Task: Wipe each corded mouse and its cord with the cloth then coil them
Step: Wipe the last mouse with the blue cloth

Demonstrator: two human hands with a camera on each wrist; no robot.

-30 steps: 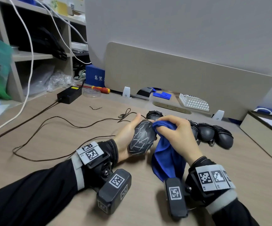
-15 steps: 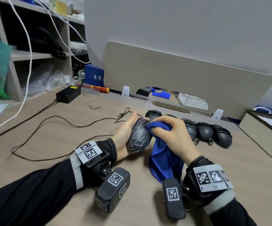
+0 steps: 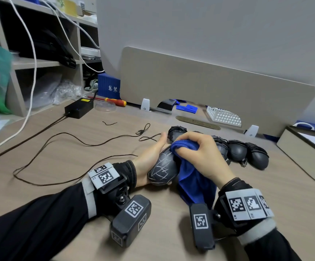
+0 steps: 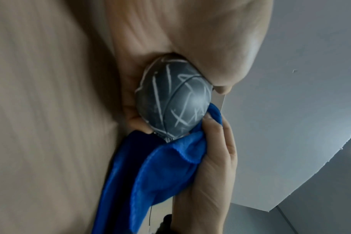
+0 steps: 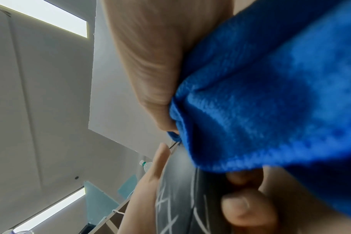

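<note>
My left hand (image 3: 149,157) grips a dark grey mouse (image 3: 162,170) scribbled with white lines, held just above the desk. The same mouse (image 4: 174,98) fills the left wrist view, with the thumb along its upper side. My right hand (image 3: 200,155) clutches a bunched blue cloth (image 3: 194,183) and presses it against the mouse's front end. Up close in the right wrist view, the cloth (image 5: 270,95) covers most of the mouse (image 5: 176,190). The mouse's thin brown cord (image 3: 73,140) trails in loops across the desk to the left, ending in a USB plug (image 3: 139,132).
Several black mice (image 3: 247,153) with coiled cords lie in a row behind my right hand. A black power brick (image 3: 78,108), a screwdriver (image 3: 113,101) and a white basket (image 3: 223,116) sit near the beige divider (image 3: 209,87). A box (image 3: 307,153) stands at the right, shelves at the left.
The right hand has slid the cloth over the front of the mouse, and the left hand has turned the mouse slightly. The cord on the desk lies as before.
</note>
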